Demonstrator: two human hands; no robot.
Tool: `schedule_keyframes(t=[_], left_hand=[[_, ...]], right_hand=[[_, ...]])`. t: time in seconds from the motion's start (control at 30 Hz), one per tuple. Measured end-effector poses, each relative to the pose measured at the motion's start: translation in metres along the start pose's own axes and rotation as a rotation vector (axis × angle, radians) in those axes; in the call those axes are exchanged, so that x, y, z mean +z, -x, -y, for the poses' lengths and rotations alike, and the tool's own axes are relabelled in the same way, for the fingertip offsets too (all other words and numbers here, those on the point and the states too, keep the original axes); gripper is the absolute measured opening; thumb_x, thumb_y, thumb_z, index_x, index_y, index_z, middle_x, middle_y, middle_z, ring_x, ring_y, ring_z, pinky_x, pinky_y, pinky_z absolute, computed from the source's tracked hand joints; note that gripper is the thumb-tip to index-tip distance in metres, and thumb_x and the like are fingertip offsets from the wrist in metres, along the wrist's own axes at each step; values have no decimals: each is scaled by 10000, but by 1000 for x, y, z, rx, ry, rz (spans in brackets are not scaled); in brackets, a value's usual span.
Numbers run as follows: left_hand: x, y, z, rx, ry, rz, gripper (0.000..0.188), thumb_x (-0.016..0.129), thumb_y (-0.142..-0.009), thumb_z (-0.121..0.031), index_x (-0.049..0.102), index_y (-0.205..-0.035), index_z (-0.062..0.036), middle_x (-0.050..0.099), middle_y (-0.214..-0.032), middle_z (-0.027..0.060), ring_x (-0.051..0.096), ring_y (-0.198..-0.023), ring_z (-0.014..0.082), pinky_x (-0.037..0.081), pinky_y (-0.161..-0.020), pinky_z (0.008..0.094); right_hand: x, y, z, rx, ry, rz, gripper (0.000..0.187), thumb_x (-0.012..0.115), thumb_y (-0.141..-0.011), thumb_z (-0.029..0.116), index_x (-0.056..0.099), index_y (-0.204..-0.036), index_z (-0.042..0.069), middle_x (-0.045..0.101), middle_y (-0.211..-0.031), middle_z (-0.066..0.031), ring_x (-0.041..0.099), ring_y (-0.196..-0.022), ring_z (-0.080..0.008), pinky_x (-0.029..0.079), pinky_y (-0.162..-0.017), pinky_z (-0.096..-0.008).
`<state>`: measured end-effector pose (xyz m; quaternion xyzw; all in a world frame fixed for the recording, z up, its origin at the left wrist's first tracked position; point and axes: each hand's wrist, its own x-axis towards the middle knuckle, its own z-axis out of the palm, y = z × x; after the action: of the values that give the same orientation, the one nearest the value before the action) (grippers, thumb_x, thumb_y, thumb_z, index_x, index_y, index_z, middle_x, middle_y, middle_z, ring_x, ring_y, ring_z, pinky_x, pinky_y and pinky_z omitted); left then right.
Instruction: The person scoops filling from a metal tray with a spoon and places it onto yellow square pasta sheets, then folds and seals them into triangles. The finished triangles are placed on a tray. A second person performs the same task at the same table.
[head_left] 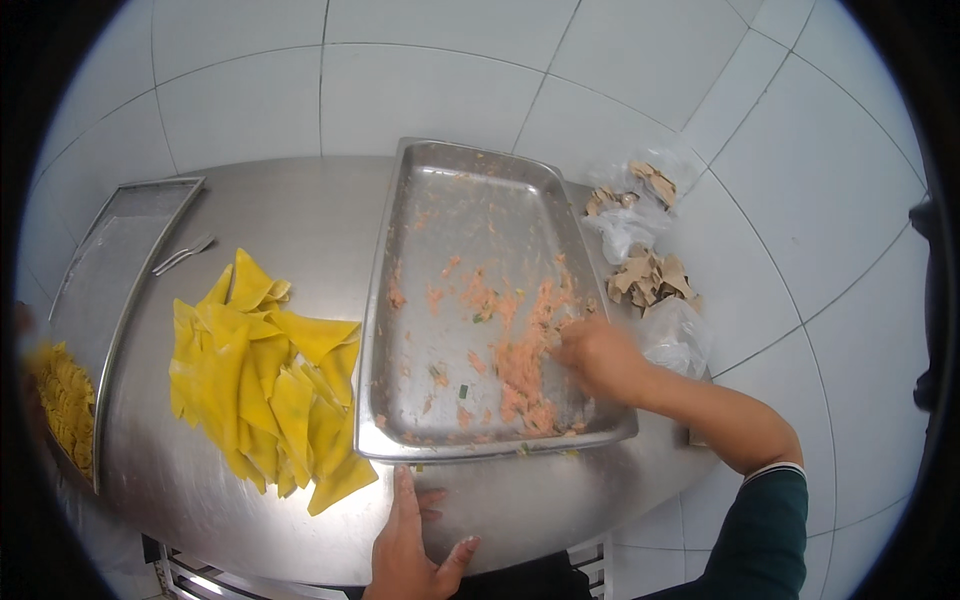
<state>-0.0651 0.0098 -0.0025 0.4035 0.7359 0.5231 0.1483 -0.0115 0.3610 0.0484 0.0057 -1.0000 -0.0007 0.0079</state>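
Observation:
A deep steel tray [410, 250] lies in front of me, with pinkish minced filling [520, 375] flecked with green smeared over its base, thickest at the near right. Inside the tray, my right hand [600, 358] reaches in from the right with curled fingers against the filling. It is slightly blurred, and its fingertips are hidden. My left hand [412, 545] is at the near edge of the tray, fingers apart, the index fingertip at or just below the rim. Left of the tray sits a loose heap of yellow dough wrappers [245, 375], some touching its side.
A fork [185, 255] lies behind the wrappers on the steel table [300, 215]. At the far left stand a shallow metal tray [125, 240] and a container of yellow crumbly food [62, 400]. Torn brown paper [650, 278] and clear plastic bags [675, 335] lie along the right, beside the tiled wall.

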Motion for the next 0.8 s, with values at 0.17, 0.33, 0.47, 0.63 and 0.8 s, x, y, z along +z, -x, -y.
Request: schedule_keyframes(t=[0.17,0.33,0.47,0.63,0.8], left_hand=[[-2,1,-1,-5,-20,-1,967,730,-828,-46,119,-1573,37,605,-1227,249,628,-1099,352,498,-970,395],[0,2,4,-20,-1,-11,946,709,-856,-54,102,-1576,36,506,-1375,272,600,-1172,349,496,-982,403],[0,2,9,-34,67,-137,914,677,-885,-55,90,-1581,30,246,-1587,276,553,-1250,353,491,-993,414],[-1,5,10,-113,171,-177,925,637,-902,-47,19,-1587,12,143,-1637,241,434,-1381,374,447,-1046,426],[-1,5,12,-76,148,-172,907,634,-897,-43,48,-1586,17,147,-1635,242,452,-1364,370,447,-1045,423]], right_hand=[[-31,24,37,-230,-55,-45,239,671,-728,64,738,-955,28,569,-805,-49,575,-845,-221,430,-779,-354],[-52,48,59,-258,167,-149,353,701,-649,50,730,-1001,49,486,-759,-13,517,-767,-205,395,-723,-363],[-75,63,45,-115,285,-201,298,667,-682,6,727,-971,47,515,-775,-22,535,-772,-214,401,-720,-357],[-73,32,-23,222,385,-217,274,634,-710,-30,732,-954,44,612,-857,-81,609,-854,-277,455,-726,-386],[-43,-32,-85,271,456,-183,146,606,-770,-16,716,-856,27,616,-938,-123,627,-882,-319,505,-788,-432]])
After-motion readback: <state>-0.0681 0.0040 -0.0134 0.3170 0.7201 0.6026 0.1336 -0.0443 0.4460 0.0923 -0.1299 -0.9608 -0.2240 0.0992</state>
